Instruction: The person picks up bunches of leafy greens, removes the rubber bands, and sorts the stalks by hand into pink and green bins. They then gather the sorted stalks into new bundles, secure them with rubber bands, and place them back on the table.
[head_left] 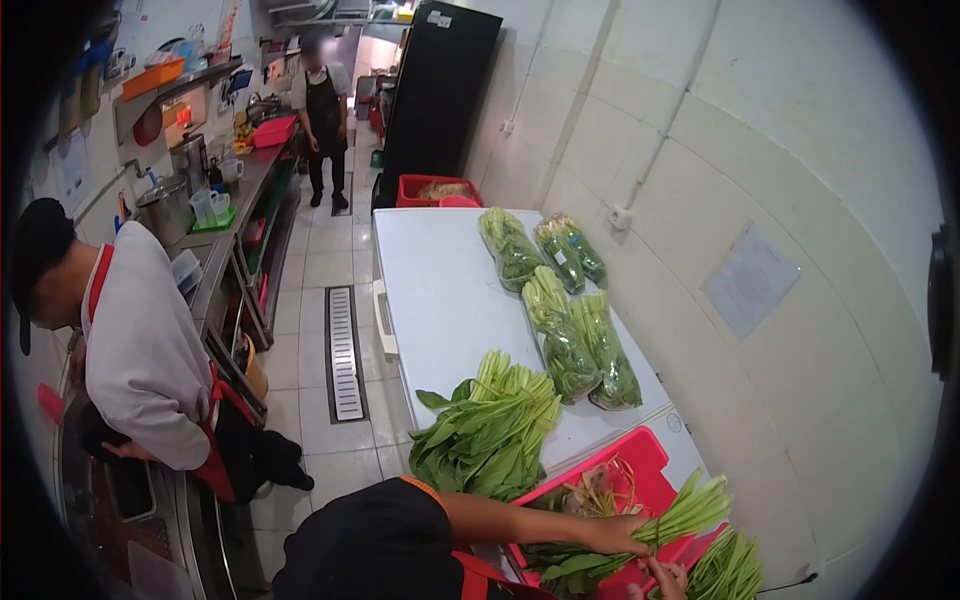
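Observation:
My left hand (pixel 612 535) is closed around a bunch of leafy greens (pixel 690 510), its pale stalks pointing right and its dark leaves hanging to the left. Just below it, at the bottom edge, my right hand (pixel 662 578) shows in part, fingers bent close to the bunch; what they hold, if anything, is hidden. Beneath both hands is a pink-red plastic crate (pixel 640 460) with dry-looking roots or stems (pixel 600 492) inside. More green stalks (pixel 728 568) lie at its right side. A large loose heap of greens (pixel 487 425) rests beyond the crate.
Bagged greens (pixel 560 335) lie on the white chest freezer (pixel 430 290) along the wall. On the left, a co-worker (pixel 150 340) bends over a steel counter (pixel 225 225). Another person (pixel 325 110) stands in the aisle, which has a floor drain grate (pixel 344 350).

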